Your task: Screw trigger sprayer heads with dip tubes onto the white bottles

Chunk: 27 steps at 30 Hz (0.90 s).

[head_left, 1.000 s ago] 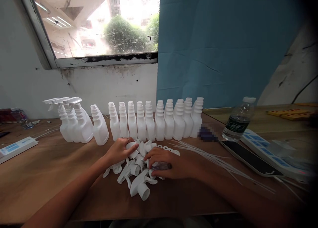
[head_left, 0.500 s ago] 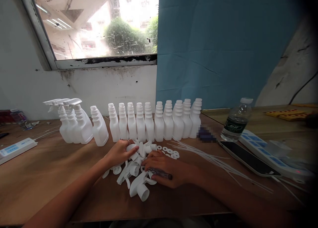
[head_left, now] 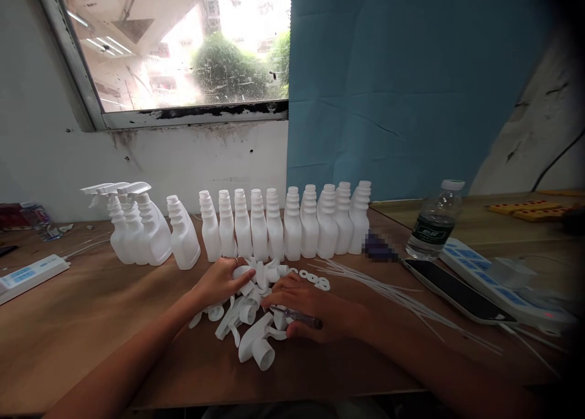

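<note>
A heap of white spray trigger heads (head_left: 249, 321) lies on the brown table (head_left: 82, 321) in front of me. My left hand (head_left: 222, 280) rests on the heap's far left side, fingers curled round one trigger head. My right hand (head_left: 315, 312) lies over the heap's right side and grips a thin dark pen-like tool (head_left: 297, 315). Behind the heap stands a row of several white open-necked bottles (head_left: 292, 224). Three bottles with spray heads fitted (head_left: 134, 224) stand at the left. Small white washers (head_left: 315, 279) lie just beyond my right hand.
Thin white dip tubes (head_left: 393, 294) fan out to the right. A black phone (head_left: 457, 291), a white power strip (head_left: 493, 285) and a clear water bottle (head_left: 434, 221) sit at the right. Another power strip (head_left: 27, 274) lies at the left edge. Wall and window stand behind.
My right hand has shifted slightly on the heap, and the dark tool in it now points more to the right. My left hand stays on the same trigger head.
</note>
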{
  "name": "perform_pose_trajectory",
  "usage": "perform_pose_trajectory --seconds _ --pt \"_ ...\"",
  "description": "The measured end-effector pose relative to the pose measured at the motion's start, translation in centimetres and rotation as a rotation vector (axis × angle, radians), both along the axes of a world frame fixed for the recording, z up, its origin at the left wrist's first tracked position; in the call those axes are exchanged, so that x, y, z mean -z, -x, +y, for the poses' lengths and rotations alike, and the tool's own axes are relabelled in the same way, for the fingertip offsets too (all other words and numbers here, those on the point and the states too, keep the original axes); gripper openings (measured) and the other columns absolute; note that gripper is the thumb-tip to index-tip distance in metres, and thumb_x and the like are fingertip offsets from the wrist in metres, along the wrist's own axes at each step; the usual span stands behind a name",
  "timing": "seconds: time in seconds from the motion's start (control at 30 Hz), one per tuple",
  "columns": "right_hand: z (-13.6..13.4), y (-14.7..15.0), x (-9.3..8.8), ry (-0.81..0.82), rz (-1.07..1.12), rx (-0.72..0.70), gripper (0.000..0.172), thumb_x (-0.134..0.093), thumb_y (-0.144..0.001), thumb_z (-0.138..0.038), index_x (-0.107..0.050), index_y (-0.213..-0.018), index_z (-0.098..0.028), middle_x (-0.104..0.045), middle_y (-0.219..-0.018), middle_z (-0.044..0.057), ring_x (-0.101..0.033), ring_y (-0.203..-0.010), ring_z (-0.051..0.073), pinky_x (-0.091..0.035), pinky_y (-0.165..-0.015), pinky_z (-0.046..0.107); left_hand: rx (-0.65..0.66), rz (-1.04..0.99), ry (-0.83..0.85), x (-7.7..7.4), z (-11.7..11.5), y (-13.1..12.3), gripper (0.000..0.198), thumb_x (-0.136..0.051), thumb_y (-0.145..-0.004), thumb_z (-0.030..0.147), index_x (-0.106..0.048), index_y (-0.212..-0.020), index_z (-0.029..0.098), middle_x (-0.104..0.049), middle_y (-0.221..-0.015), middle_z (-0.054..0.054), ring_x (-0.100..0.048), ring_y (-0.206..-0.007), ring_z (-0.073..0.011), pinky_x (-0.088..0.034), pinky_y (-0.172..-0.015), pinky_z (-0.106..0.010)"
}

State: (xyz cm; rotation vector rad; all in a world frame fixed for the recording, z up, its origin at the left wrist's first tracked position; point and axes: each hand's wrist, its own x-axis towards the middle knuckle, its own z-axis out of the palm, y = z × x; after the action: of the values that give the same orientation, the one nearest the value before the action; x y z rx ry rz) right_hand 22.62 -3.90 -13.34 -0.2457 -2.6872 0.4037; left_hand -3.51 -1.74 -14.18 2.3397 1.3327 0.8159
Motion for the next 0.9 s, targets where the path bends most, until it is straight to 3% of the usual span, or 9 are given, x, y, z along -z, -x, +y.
perform_pose_trajectory --seconds 0.2,0.43,0.77,0.9 --pt "0.1 0.1 0.2 0.035 -0.003 0.091 0.063 -0.029 -0.095 -0.065 -0.051 -0.132 -0.019 -0.059 -0.106 0.011 -0.049 -0.101 0.023 -0.038 -0.094 0.04 0.005 0.014 0.001 0.2 0.1 0.0 0.038 -0.048 -0.092 0.049 -0.06 -0.075 0.017 -0.062 -0.07 -0.001 -0.058 -0.067 -0.0168 -0.039 -0.064 -0.025" --pt "0.6 0.2 0.8 0.065 0.057 0.113 0.071 -0.025 -0.091 -0.071 -0.051 -0.132 -0.019 -0.059 -0.105 0.01 -0.049 -0.098 0.023 -0.036 -0.095 0.041 0.0 0.023 0.001 0.2 0.1 0.1 0.037 -0.048 -0.092 0.049 -0.057 -0.075 0.017 -0.062 -0.071 0.0 -0.058 -0.067 -0.0154 -0.04 -0.064 -0.024" --pt "0.6 0.6 1.4 0.122 0.049 0.142 0.072 -0.03 -0.089 -0.072 -0.052 -0.131 -0.019 -0.058 -0.11 0.012 -0.048 -0.1 0.023 -0.038 -0.093 0.039 0.004 0.033 0.0 0.4 0.1 0.0 0.037 -0.049 -0.093 0.047 -0.058 -0.075 0.017 -0.063 -0.071 0.001 -0.059 -0.069 -0.0155 -0.04 -0.065 -0.024" --pt "0.7 0.5 1.8 0.11 0.037 0.167 0.061 -0.039 -0.09 -0.066 -0.054 -0.129 -0.021 -0.058 -0.11 0.01 -0.048 -0.098 0.022 -0.039 -0.091 0.037 0.001 0.036 -0.008 0.5 0.2 0.1 0.038 -0.049 -0.093 0.048 -0.055 -0.072 0.017 -0.059 -0.067 0.002 -0.058 -0.066 -0.0147 -0.039 -0.063 -0.024"
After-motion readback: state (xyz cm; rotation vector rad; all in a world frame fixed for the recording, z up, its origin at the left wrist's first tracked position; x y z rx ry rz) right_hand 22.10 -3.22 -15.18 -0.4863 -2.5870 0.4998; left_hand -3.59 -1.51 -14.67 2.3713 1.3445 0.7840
